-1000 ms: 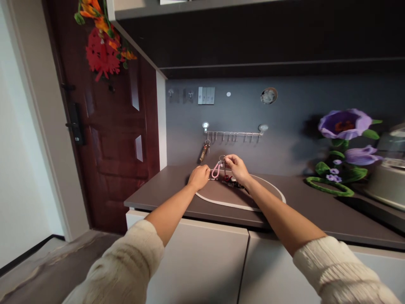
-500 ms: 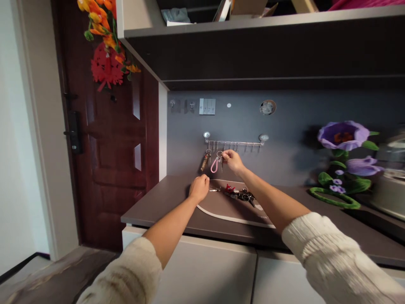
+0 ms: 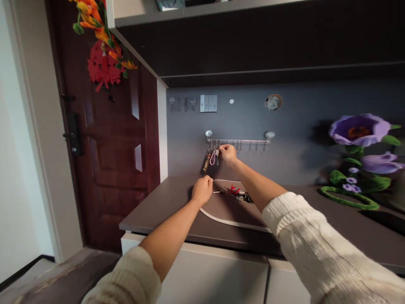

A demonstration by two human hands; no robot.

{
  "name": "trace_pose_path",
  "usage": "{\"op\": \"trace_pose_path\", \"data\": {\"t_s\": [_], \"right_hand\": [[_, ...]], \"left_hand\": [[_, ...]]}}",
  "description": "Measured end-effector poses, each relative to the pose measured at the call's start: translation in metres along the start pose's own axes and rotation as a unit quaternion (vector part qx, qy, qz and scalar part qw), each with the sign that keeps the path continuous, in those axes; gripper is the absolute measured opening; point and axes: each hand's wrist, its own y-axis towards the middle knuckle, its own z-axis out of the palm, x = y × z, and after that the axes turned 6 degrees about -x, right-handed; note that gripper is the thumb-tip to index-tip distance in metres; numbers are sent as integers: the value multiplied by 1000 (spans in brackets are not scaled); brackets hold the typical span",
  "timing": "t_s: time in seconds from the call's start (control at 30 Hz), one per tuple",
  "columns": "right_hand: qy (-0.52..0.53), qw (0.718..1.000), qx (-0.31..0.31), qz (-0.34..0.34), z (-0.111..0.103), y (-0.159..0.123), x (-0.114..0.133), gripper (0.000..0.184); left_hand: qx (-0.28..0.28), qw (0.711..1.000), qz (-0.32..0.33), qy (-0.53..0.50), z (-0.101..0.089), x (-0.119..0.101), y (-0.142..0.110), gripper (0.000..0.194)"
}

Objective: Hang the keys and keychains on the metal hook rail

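Observation:
My right hand (image 3: 228, 154) pinches the ring of a bunch of keys (image 3: 217, 155) with a pink loop strap, up at the left part of a hook rail (image 3: 237, 141) on the wall. Whether the ring sits on a hook I cannot tell. Just left of it hangs another key ring with a brown, lettered tag (image 3: 206, 162). Lower down, my left hand (image 3: 203, 190) is closed over the left edge of a brown, white-rimmed mat (image 3: 228, 213); anything inside its fingers is hidden. More keys with a red charm (image 3: 234, 190) lie on the mat, partly behind my right forearm.
A purple plush flower (image 3: 359, 131) with a green base stands on the counter (image 3: 155, 202) at right. The dark overhead cabinet (image 3: 237, 46) juts out above. At left is a dark red door (image 3: 107, 169) with hanging decorations. Wall switches (image 3: 209, 103) sit above the rail.
My right hand has moved the keys with the pink strap left and up, closer to the rail and the tagged keys. My left hand stays nearly in place. The view has shifted slightly.

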Motion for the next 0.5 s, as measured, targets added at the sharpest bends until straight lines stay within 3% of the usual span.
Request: {"op": "trace_pose_path", "data": {"t_s": [0.33,0.5], "right_hand": [[26,998,-55,32,8,1,-4,16],[38,998,-23,35,11,-4,-11,19]], "left_hand": [[10,1000,-5,2,-1,-1,1,29],[5,1000,-3,-4,1,1,1,29]]}}
